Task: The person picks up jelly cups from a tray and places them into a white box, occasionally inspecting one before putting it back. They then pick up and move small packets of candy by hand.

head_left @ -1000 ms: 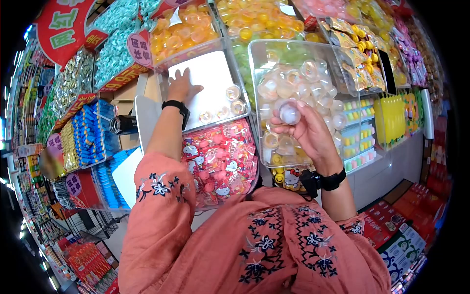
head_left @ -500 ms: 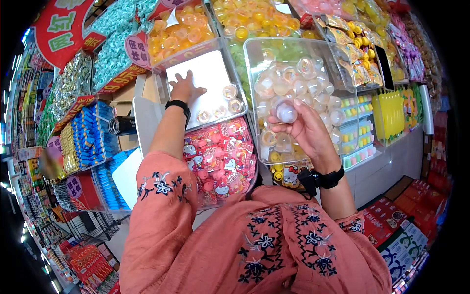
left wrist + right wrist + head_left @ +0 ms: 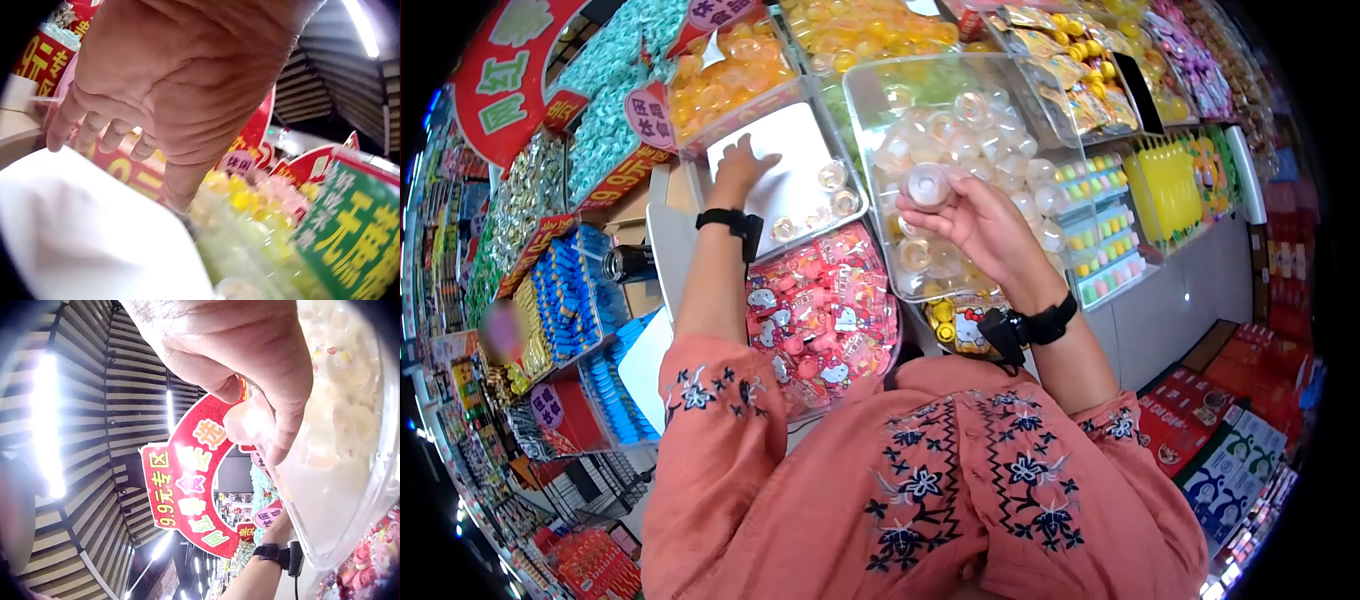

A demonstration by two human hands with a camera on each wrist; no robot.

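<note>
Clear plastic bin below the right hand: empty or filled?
At least partly filled: head and right-wrist views show pale jelly cups inside the bin.

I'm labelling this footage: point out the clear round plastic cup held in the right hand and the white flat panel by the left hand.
Clear round plastic cup (image 3: 927, 186): head view, its middle.
White flat panel (image 3: 800, 180): head view, its bare middle.

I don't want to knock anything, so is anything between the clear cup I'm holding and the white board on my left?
Yes, the clear bin's left rim runs between the clear cup and the white board. Two other cups sit near the board's right edge. I can't tell whether your cup clears the rim.
</note>
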